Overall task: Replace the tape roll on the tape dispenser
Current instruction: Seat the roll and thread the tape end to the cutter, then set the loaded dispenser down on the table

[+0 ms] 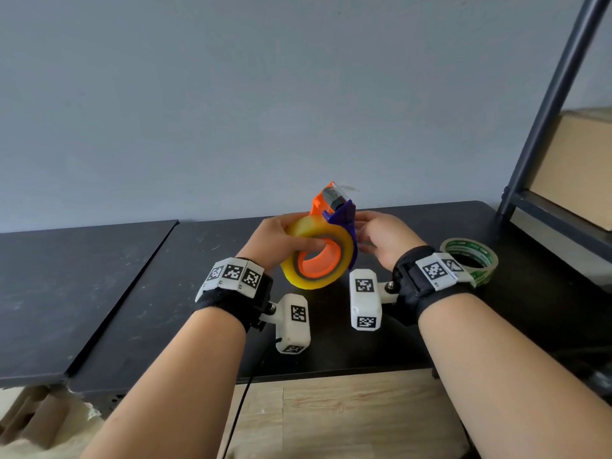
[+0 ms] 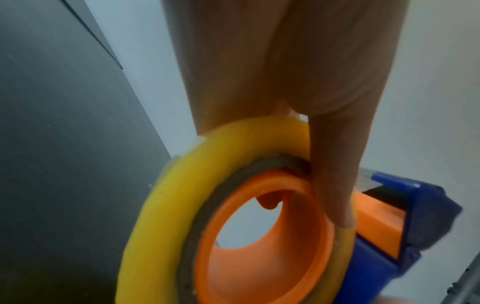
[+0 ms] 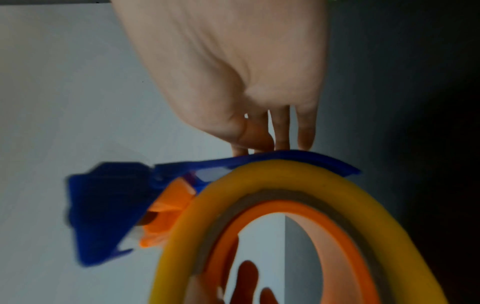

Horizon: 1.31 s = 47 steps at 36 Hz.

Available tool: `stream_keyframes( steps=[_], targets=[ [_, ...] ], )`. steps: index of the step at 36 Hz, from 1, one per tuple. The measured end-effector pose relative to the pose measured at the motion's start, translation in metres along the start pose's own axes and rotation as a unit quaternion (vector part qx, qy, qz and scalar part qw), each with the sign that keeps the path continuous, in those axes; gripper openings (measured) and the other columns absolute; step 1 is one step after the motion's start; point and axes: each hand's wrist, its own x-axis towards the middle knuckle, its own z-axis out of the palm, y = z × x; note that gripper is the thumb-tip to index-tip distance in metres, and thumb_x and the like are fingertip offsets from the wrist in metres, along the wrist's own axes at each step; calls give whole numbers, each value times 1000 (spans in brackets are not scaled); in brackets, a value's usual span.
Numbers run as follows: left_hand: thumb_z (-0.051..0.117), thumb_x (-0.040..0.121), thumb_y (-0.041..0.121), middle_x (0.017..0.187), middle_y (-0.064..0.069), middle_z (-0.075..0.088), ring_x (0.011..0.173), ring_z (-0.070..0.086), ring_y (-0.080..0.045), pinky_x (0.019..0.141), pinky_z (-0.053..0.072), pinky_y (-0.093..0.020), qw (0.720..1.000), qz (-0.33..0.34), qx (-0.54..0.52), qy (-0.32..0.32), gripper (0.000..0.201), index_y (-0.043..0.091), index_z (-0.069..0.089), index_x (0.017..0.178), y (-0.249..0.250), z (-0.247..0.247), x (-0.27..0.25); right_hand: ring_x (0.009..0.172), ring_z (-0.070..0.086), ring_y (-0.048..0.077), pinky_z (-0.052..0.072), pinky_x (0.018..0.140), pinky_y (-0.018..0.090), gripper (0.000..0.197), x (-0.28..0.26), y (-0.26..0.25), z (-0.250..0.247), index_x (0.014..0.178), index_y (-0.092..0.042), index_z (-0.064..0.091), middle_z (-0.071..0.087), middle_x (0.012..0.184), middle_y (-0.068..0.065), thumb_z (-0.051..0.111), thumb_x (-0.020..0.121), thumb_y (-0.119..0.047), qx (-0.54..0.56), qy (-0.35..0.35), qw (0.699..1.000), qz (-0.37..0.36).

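An orange and blue tape dispenser (image 1: 342, 215) is held up above the black table (image 1: 149, 293). A yellow tape roll (image 1: 342, 251) sits round its orange hub (image 1: 318, 265). My left hand (image 1: 281, 236) grips the yellow tape roll (image 2: 166, 205), thumb (image 2: 332, 174) across its face and fingers behind it, one showing through the hub. My right hand (image 1: 384, 236) has straight fingers whose tips touch the dispenser's blue side plate (image 3: 298, 156). The cutter end points up and away. A second roll (image 1: 485, 271), clear with green print, lies flat on the table by my right wrist.
A dark metal shelf frame (image 1: 546, 111) stands at the right with a cardboard box (image 1: 569, 160) on it. A grey wall runs behind the table. The table's front edge is close below my forearms, with wooden floor (image 1: 331, 419) beneath.
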Motion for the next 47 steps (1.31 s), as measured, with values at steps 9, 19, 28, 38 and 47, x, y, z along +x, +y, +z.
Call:
stream_keyframes(
  steps=[9,19,28,38,47],
  targets=[
    [76,75,-4,113,-15,72,97,70,-23,89,56,-34,996,-15,-44,-75,51,14,67,122,2,-1,1,64,60,23,52,70,34,45,-2,13,-2,82,-13,70,69,69,9,35,96,12,35,-80,996,2],
    [78,69,-5,112,-11,73,102,70,-29,89,56,-43,998,-4,-24,-49,61,19,66,124,3,-5,10,76,55,29,46,72,34,35,-7,6,2,92,2,66,62,86,18,32,90,11,56,-70,996,-21],
    [77,79,21,135,4,52,126,47,-10,87,39,-20,986,43,122,108,60,30,56,134,2,2,16,78,53,21,38,66,28,44,-7,16,-2,84,-5,57,57,80,9,27,73,25,22,-86,992,-85],
    [75,79,13,136,-1,55,124,53,-20,80,46,-23,983,9,101,154,66,20,50,140,-12,0,14,100,57,21,44,63,23,44,-7,4,4,122,-9,57,60,110,4,41,88,13,-97,3,986,-137],
    [75,79,10,142,-3,52,124,54,-21,97,42,-30,977,-57,145,145,71,16,45,143,-21,-9,11,126,54,26,52,97,38,47,5,12,12,135,-13,52,54,142,6,47,92,4,-245,60,956,-147]
  ],
)
